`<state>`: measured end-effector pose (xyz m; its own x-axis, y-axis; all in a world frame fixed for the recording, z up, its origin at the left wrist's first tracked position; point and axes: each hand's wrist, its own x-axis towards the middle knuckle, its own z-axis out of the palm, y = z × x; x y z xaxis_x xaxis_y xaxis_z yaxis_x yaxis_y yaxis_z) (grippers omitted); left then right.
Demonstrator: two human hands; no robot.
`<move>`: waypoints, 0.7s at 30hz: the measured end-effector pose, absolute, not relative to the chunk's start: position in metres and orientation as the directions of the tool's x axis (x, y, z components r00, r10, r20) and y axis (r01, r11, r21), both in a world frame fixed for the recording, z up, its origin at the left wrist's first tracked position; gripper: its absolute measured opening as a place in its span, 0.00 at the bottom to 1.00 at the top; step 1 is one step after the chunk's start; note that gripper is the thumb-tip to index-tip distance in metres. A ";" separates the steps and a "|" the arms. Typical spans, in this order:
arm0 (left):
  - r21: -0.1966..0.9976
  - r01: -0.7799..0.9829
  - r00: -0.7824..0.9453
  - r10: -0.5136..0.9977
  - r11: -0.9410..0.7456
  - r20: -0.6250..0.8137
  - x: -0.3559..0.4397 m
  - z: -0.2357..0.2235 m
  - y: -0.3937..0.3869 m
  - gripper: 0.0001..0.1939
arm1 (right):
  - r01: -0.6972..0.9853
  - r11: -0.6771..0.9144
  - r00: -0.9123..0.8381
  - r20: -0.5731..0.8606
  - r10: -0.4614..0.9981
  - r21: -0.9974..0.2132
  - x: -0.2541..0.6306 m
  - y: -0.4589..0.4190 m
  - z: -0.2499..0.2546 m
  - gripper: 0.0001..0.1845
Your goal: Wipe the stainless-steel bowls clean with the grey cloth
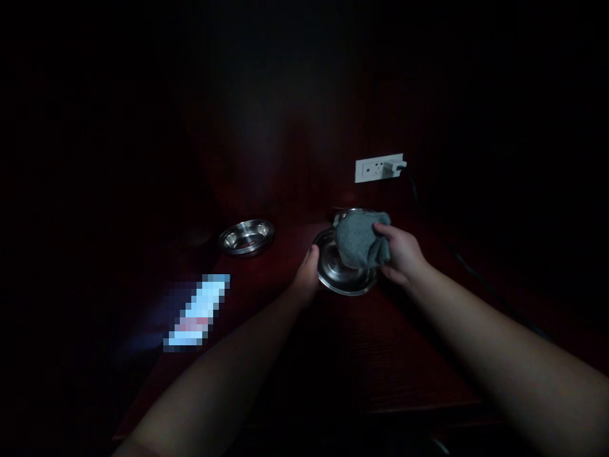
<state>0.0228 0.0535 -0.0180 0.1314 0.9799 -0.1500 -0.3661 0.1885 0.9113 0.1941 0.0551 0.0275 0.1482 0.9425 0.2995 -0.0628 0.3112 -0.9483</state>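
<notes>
My left hand (307, 278) grips the left rim of a shiny metal dish (340, 276), its thumb over the edge. In my right hand (402, 254) is a grey-green cloth (359, 238), pinched with the thumb on top. The cloth covers the upper right part of the dish; whether it presses on the metal I cannot tell. Just behind the cloth, the rim of another metal dish (354, 211) shows, mostly hidden. To the left, a small stack of metal dishes (247, 238) stands on the dark red table (304, 381).
A bright, pixelated flat rectangle (197, 314) lies at the table's left side. On the back panel is a white power socket (378, 168) with a plug in it. A dark cable (469, 263) runs down the right side. The surroundings are very dark.
</notes>
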 end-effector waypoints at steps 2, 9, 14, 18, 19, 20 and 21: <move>0.914 -0.366 0.123 0.983 0.176 -0.140 0.024 -0.016 0.052 0.31 | -0.082 0.429 0.407 0.362 0.838 -0.900 0.200 0.056 0.032 0.19; 0.910 -0.400 0.089 0.993 0.110 -0.081 0.025 -0.012 0.050 0.27 | 0.639 0.661 -0.285 0.678 0.677 -0.392 0.201 0.034 0.037 0.27; 0.937 -0.345 0.015 0.999 0.052 -0.050 0.026 -0.006 0.045 0.24 | 0.700 0.661 -0.586 0.312 0.748 -0.269 0.187 0.034 0.019 0.21; 0.947 -0.318 -0.046 0.998 -0.047 0.034 0.027 -0.003 0.042 0.19 | 0.752 0.611 -0.545 0.289 0.787 -0.246 0.185 0.033 0.019 0.21; 0.950 -0.308 -0.053 0.998 -0.056 0.042 0.027 -0.003 0.043 0.19 | 0.765 0.593 -0.533 0.270 0.802 -0.250 0.185 0.032 0.021 0.21; 0.952 -0.299 -0.057 0.997 -0.062 0.048 0.026 -0.004 0.043 0.19 | 0.777 0.576 -0.524 0.244 0.816 -0.253 0.186 0.030 0.024 0.20; 0.954 -0.293 -0.060 0.997 -0.065 0.050 0.026 -0.004 0.043 0.19 | 0.789 0.559 -0.518 0.213 0.828 -0.255 0.186 0.029 0.026 0.19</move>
